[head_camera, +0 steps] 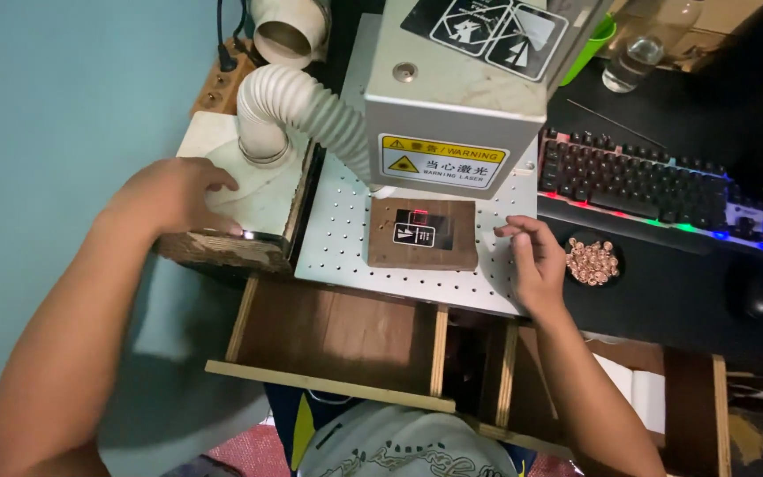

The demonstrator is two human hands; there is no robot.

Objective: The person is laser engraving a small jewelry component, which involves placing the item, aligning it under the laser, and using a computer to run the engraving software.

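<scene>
My left hand (174, 196) rests on top of a white box (253, 190) at the left, fingers spread, beside a ribbed white hose (311, 106). My right hand (533, 256) lies on the white perforated plate (342, 238), fingers loosely curled and holding nothing, just right of a brown wooden block (423, 234). A small black tag (415, 232) sits on the block, with a red light mark on it. The grey laser machine head (457, 88) hangs above the block.
A black dish of small copper-coloured pieces (592, 261) sits right of my right hand. Behind it is a backlit keyboard (655, 185), with a mouse (752, 296) and a clear bottle (633, 57) nearby. An open wooden drawer (337, 331) is below the plate.
</scene>
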